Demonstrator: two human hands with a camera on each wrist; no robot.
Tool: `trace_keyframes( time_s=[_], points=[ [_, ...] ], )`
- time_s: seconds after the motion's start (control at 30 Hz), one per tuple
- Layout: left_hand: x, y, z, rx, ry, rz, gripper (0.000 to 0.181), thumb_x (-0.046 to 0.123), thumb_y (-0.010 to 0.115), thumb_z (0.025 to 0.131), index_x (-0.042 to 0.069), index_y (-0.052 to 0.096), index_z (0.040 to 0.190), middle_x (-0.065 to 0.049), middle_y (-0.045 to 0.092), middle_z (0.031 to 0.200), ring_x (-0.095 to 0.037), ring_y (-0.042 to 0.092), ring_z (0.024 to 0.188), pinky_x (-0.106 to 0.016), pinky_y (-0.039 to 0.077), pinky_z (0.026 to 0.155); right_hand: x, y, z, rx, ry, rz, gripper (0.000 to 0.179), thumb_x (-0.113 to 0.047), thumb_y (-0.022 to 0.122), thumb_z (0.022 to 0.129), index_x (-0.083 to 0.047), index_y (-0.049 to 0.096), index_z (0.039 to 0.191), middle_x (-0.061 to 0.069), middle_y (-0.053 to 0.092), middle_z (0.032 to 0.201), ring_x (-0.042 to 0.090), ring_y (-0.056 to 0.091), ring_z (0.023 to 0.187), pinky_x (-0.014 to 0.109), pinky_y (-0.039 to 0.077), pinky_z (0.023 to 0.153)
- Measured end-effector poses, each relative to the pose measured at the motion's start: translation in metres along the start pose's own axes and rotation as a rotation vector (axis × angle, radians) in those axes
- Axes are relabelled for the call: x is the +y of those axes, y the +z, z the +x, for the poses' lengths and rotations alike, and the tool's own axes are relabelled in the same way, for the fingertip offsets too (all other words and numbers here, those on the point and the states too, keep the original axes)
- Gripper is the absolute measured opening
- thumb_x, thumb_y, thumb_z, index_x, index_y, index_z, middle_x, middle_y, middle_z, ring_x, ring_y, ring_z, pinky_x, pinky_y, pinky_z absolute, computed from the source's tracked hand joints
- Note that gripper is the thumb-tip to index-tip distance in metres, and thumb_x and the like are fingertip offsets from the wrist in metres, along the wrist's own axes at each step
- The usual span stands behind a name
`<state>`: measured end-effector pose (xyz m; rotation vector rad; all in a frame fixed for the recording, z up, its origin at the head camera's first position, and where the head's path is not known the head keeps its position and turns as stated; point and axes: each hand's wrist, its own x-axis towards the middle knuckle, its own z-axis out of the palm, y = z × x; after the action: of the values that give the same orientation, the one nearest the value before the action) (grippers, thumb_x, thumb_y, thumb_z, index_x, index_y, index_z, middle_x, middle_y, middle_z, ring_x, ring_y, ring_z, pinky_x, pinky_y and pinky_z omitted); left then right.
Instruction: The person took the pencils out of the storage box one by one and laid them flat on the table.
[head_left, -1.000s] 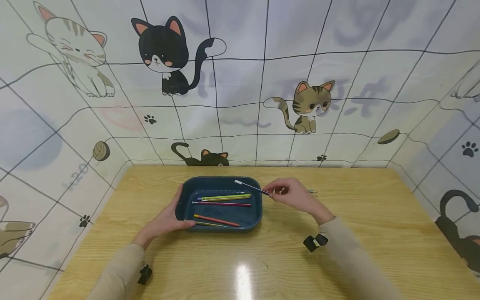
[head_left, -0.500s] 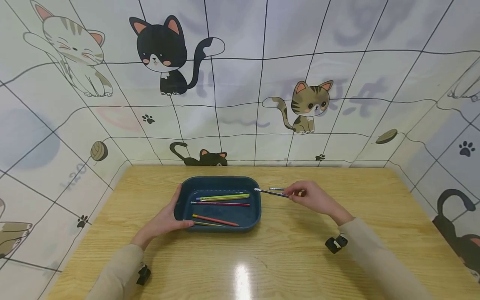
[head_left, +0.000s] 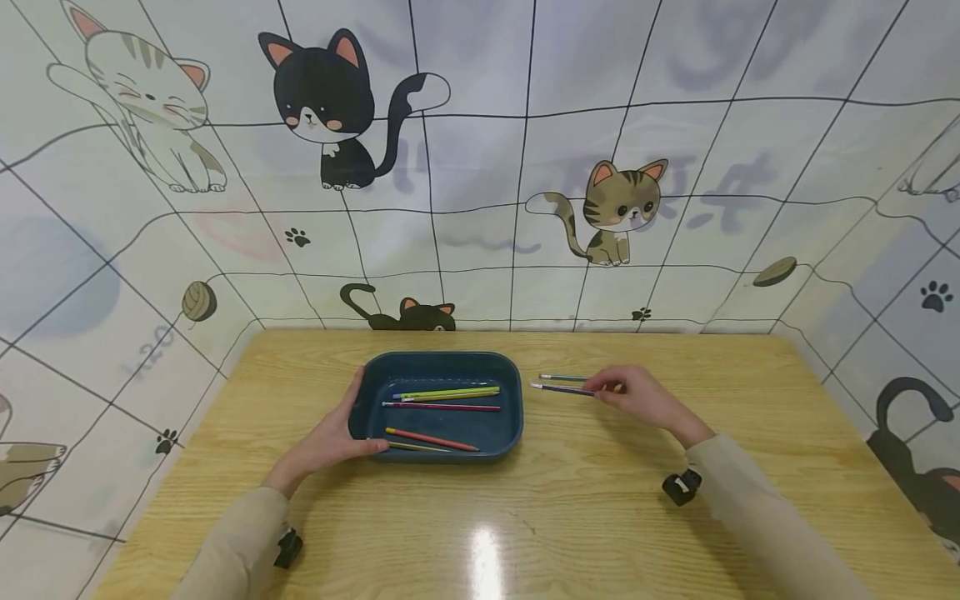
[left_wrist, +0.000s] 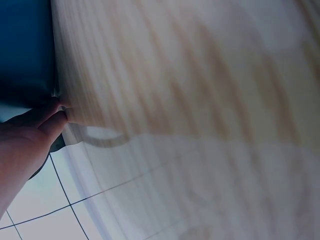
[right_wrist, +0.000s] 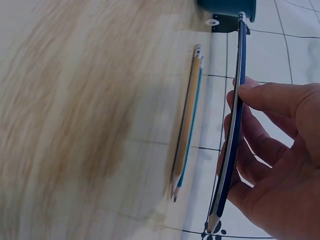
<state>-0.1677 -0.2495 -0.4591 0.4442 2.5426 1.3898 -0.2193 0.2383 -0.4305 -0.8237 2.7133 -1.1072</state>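
Note:
My left hand (head_left: 324,443) grips the left end of a dark blue rectangular tray (head_left: 512,433), its thumb over the near-left rim and its fingers along the outer wall. In the left wrist view, the fingers (left_wrist: 55,122) touch the tray's wall (left_wrist: 27,50). To the right of the tray, my right hand (head_left: 643,398) pinches a dark blue pencil (right_wrist: 234,125) with a silver stripe between thumb and fingertips, its eraser end toward the tray. Below it in the right wrist view lie an orange-yellow pencil (right_wrist: 189,115) and a teal pencil (right_wrist: 194,122), side by side on the table.
Inside the tray lie several pencils: a yellow-green one (head_left: 457,392), a dark red one (head_left: 442,407) and a red one with a yellow end (head_left: 432,440) among them. The wooden table (head_left: 600,533) meets a cat-printed backdrop (head_left: 480,242) behind.
My right hand has moved away from above the tray's right rim, rightward and lower, still pinching the dark blue pencil. The left hand keeps its hold on the tray.

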Motion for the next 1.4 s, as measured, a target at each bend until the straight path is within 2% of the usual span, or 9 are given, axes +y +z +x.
trace_keyframes(
  time_s=[0.33,0.9,1.4],
  points=[
    [-0.002,0.001,-0.001,-0.001,-0.001,-0.014,0.123,0.03,0.083,0.075,0.016,-0.009,0.155,-0.024,-0.001,0.158,-0.048,0.009,0.14,-0.066,0.015,0.106,0.014,0.006,-0.003,-0.017,0.013,-0.055,0.019,0.01,0.062,0.086,0.0,0.072,0.098,0.005,0.068,0.093,0.016,0.058,0.08,0.029,0.049,0.068],
    [-0.001,0.003,-0.001,0.01,-0.002,-0.024,0.122,0.032,0.083,0.075,0.015,-0.008,0.155,-0.025,-0.001,0.158,-0.048,0.007,0.14,-0.066,0.014,0.106,0.026,0.014,-0.002,0.003,0.035,-0.099,0.015,0.006,0.066,0.085,-0.004,0.073,0.095,0.003,0.067,0.09,0.015,0.057,0.08,0.03,0.048,0.069],
    [-0.005,0.001,0.001,0.012,0.0,-0.009,0.122,0.028,0.084,0.075,0.021,-0.008,0.156,-0.022,-0.002,0.158,-0.047,0.006,0.141,-0.066,0.012,0.107,0.028,0.016,0.002,0.011,0.017,-0.126,0.013,0.006,0.068,0.083,-0.002,0.072,0.093,0.006,0.067,0.087,0.019,0.061,0.083,0.038,0.05,0.075]
  ],
)
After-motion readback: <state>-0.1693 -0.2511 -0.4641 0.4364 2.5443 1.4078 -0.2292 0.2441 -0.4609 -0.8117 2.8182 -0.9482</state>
